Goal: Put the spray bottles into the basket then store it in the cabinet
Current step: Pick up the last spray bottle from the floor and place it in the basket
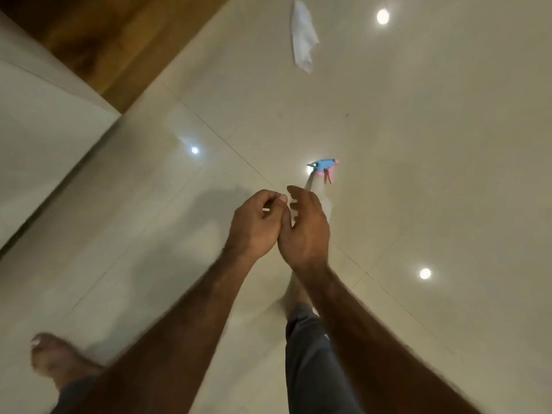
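A clear spray bottle [320, 174] with a blue and pink trigger head stands on the glossy tiled floor, just beyond my hands. My right hand [304, 231] hovers in front of its body, fingers loosely curved, holding nothing that I can see and hiding the bottle's lower part. My left hand [257, 225] is beside it, touching it at the thumb side, fingers curled in with nothing in them. No basket or cabinet shows in this view.
A white cloth [303, 40] lies on the floor farther off. A wooden panel [113, 40] and a pale wall or door surface [38, 138] stand at the left. My bare feet [56, 360] are on the beige tiles [433, 144].
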The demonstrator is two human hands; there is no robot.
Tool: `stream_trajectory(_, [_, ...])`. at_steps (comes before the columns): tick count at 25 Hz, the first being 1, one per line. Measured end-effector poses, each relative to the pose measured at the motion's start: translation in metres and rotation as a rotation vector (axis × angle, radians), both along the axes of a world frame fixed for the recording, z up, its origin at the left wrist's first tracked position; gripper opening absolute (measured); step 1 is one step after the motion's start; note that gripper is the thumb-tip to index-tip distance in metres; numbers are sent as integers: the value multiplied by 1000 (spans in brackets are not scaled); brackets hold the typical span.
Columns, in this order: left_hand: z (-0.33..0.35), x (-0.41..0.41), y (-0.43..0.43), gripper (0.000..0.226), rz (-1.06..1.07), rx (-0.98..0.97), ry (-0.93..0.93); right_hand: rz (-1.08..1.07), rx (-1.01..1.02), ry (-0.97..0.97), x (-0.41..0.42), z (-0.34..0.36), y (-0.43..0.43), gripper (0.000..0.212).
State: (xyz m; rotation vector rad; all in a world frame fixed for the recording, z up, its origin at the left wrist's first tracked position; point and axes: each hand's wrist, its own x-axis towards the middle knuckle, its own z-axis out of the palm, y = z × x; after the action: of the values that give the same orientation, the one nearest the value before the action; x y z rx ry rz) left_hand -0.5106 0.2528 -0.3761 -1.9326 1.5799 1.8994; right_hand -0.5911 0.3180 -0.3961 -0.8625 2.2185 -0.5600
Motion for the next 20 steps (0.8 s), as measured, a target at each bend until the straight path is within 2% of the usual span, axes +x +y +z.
stream_trajectory(3, [-60,-51,25,34,-90,90,-54,-41,102,19,-56,-61,34,43])
stream_trajectory(7, [-127,-91,39,53,-99,185,-153,-136,209,2,-108,-129,56,44])
stream_trajectory(9, [-151,-102,42,58,-82,206,-144,-198,272,-137,-123,-151,56,50])
stream_trajectory(11, [-172,-113,45,59,-36,244,-129,-312,313,-364,-133,-168,53,53])
stream_trajectory(13, [-185,-117,47,56,-6,268,-125,-379,305,-536,-137,-179,51,44])
stream_trajectory(15, [-188,-116,47,52,30,282,-126,-378,280,-581,-138,-179,52,33])
stream_trajectory(20, [-147,-87,34,40,185,344,-27,-301,133,-622,-119,-134,55,47])
